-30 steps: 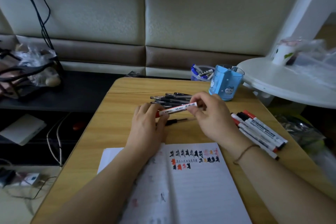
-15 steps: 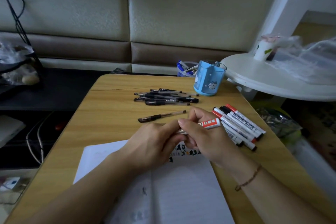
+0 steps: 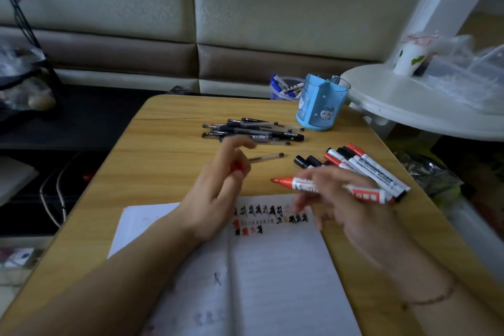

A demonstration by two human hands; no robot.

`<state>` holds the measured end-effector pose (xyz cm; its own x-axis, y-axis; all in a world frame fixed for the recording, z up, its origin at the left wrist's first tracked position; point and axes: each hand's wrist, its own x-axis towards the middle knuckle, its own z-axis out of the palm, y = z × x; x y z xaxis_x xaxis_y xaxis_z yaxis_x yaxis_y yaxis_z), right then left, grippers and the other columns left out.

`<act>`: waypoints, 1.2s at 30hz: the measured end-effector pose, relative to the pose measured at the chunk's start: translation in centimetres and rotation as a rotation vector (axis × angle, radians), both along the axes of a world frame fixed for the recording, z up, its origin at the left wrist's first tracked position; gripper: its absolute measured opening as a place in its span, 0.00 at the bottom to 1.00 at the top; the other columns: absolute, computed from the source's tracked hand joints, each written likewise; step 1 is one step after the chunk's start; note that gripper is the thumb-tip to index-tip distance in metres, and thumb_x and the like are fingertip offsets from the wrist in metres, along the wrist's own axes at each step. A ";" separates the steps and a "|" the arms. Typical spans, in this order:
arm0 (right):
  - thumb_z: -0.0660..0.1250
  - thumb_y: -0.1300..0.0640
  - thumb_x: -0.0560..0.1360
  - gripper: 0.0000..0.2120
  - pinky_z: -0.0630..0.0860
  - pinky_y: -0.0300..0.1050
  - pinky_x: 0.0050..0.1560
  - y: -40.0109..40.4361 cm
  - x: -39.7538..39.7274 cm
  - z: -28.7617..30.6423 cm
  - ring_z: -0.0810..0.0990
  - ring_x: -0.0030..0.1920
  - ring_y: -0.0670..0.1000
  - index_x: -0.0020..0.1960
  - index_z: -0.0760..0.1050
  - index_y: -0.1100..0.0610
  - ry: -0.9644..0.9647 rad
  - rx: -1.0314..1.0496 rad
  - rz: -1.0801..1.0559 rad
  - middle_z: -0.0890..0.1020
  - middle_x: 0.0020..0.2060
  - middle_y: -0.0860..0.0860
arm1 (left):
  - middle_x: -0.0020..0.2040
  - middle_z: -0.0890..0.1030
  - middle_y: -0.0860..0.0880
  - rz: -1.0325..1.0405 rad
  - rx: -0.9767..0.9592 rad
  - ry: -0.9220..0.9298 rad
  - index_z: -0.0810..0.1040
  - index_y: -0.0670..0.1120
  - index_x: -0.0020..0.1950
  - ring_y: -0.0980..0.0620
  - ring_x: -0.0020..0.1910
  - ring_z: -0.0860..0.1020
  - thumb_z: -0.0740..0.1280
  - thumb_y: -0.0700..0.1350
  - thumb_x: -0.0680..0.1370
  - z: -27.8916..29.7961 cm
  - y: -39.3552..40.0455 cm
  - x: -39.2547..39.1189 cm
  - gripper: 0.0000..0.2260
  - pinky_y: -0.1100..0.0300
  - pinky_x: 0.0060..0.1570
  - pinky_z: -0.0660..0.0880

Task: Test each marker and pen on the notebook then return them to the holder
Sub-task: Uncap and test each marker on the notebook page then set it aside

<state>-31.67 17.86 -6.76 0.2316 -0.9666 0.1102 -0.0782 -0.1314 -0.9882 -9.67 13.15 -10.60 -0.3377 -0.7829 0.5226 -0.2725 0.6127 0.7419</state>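
Seen from the head camera, an uncapped red marker (image 3: 335,189) was gripped in the right hand (image 3: 351,199), its long axis lying left–right with the tip pointing left, just above the far edge of the open notebook (image 3: 272,267). Its red cap (image 3: 236,168) was pinched in the left hand (image 3: 218,185). More whiteboard markers (image 3: 373,169) lay near the tabletop's right edge, pens (image 3: 253,132) toward the far edge and the blue holder (image 3: 321,106) at the far right corner — nothing was seen between tip and page.
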 end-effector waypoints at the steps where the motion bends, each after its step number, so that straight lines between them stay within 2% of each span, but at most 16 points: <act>1: 0.70 0.47 0.70 0.15 0.76 0.46 0.30 0.3 -0.1 -0.5 0.84 0.37 0.56 0.47 0.81 0.58 0.051 0.024 -0.021 0.84 0.39 0.60 | 0.42 0.73 0.49 0.021 0.007 0.034 0.65 0.49 0.66 0.52 0.38 0.71 0.53 0.41 0.78 -0.2 -0.1 0.0 0.17 0.57 0.39 0.69; 4: 0.73 0.51 0.70 0.10 0.72 0.46 0.26 0.8 0.9 -2.3 0.77 0.26 0.53 0.40 0.78 0.58 0.184 0.004 -0.077 0.82 0.30 0.57 | 0.48 0.77 0.51 0.052 -0.016 0.010 0.61 0.51 0.68 0.53 0.44 0.76 0.59 0.39 0.81 -0.6 -0.4 -0.3 0.18 0.58 0.45 0.74; 7: 0.74 0.50 0.70 0.11 0.69 0.50 0.24 0.6 2.0 -3.6 0.73 0.24 0.54 0.37 0.76 0.55 0.228 -0.067 -0.112 0.78 0.25 0.55 | 0.50 0.81 0.54 0.064 0.033 -0.010 0.63 0.57 0.68 0.55 0.47 0.81 0.69 0.41 0.78 -0.7 -0.4 -0.4 0.24 0.61 0.49 0.77; 9: 0.72 0.47 0.68 0.15 0.65 0.51 0.22 0.3 2.1 -3.9 0.69 0.23 0.56 0.34 0.73 0.56 0.212 -0.129 -0.167 0.75 0.24 0.55 | 0.51 0.83 0.54 0.100 0.075 0.003 0.67 0.59 0.65 0.54 0.46 0.81 0.74 0.43 0.74 -0.7 -0.5 -0.3 0.25 0.61 0.47 0.77; 13: 0.70 0.45 0.68 0.16 0.64 0.46 0.25 0.2 2.1 -4.3 0.67 0.23 0.50 0.31 0.70 0.55 0.157 -0.155 -0.219 0.73 0.23 0.51 | 0.49 0.84 0.54 0.117 0.151 0.036 0.70 0.59 0.52 0.62 0.41 0.78 0.78 0.46 0.69 -0.7 -0.7 -0.4 0.20 0.71 0.42 0.70; 18: 0.70 0.45 0.68 0.16 0.62 0.45 0.24 0.2 2.3 -4.4 0.66 0.23 0.50 0.32 0.71 0.55 0.173 -0.155 -0.201 0.73 0.23 0.49 | 0.43 0.82 0.55 0.143 0.127 0.057 0.71 0.56 0.47 0.59 0.39 0.77 0.77 0.44 0.72 -0.7 -0.8 -0.5 0.15 0.63 0.38 0.72; 20: 0.71 0.46 0.69 0.15 0.64 0.45 0.24 0.3 2.4 -4.2 0.67 0.23 0.51 0.31 0.71 0.54 0.221 -0.180 -0.201 0.74 0.23 0.50 | 0.43 0.80 0.56 0.136 0.129 0.094 0.72 0.55 0.48 0.59 0.40 0.77 0.75 0.43 0.73 -0.7 -0.8 -0.5 0.13 0.65 0.39 0.72; 22: 0.73 0.52 0.71 0.15 0.65 0.48 0.24 0.3 2.5 -4.2 0.69 0.24 0.55 0.31 0.71 0.54 0.280 -0.214 -0.198 0.74 0.24 0.53 | 0.43 0.79 0.57 0.119 0.149 0.120 0.73 0.54 0.49 0.59 0.42 0.78 0.73 0.43 0.75 -0.7 -0.8 -0.4 0.11 0.68 0.41 0.72; 24: 0.72 0.59 0.73 0.16 0.65 0.48 0.23 0.2 2.4 -4.3 0.68 0.23 0.55 0.30 0.70 0.55 0.291 -0.222 -0.217 0.73 0.24 0.53 | 0.41 0.79 0.59 0.107 0.158 0.135 0.74 0.53 0.50 0.60 0.40 0.77 0.72 0.45 0.76 -0.8 -0.8 -0.4 0.09 0.67 0.40 0.71; 27: 0.72 0.61 0.74 0.16 0.64 0.47 0.23 0.2 2.4 -4.3 0.67 0.23 0.50 0.31 0.70 0.56 0.264 -0.191 -0.230 0.73 0.23 0.51 | 0.39 0.78 0.54 0.103 0.129 0.121 0.76 0.51 0.50 0.56 0.35 0.73 0.71 0.49 0.77 -0.7 -0.8 -0.4 0.06 0.59 0.35 0.72; 29: 0.72 0.60 0.73 0.15 0.67 0.48 0.25 0.2 2.5 -4.2 0.70 0.24 0.49 0.31 0.71 0.55 0.273 -0.185 -0.215 0.74 0.24 0.51 | 0.39 0.79 0.50 0.098 0.112 0.111 0.78 0.48 0.51 0.51 0.35 0.74 0.71 0.48 0.77 -0.5 -0.8 -0.4 0.06 0.57 0.36 0.73; 32: 0.73 0.59 0.73 0.17 0.65 0.44 0.23 0.2 2.5 -4.2 0.68 0.23 0.48 0.30 0.70 0.55 0.261 -0.186 -0.227 0.73 0.23 0.51 | 0.41 0.80 0.52 0.092 0.098 0.085 0.79 0.47 0.51 0.56 0.36 0.74 0.71 0.46 0.77 -0.4 -0.7 -0.5 0.05 0.63 0.37 0.73; 36: 0.72 0.57 0.73 0.15 0.65 0.47 0.23 0.3 2.5 -4.1 0.68 0.23 0.55 0.31 0.71 0.55 0.254 -0.184 -0.217 0.73 0.24 0.55 | 0.43 0.79 0.58 0.092 0.099 0.089 0.79 0.49 0.53 0.62 0.41 0.76 0.69 0.46 0.79 -0.5 -0.9 -0.4 0.04 0.71 0.42 0.70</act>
<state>-29.17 18.15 -10.84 0.0654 -0.9655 0.2521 -0.3630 -0.2583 -0.8953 -10.10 12.26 -11.14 -0.2183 -0.8574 0.4661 -0.2547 0.5111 0.8209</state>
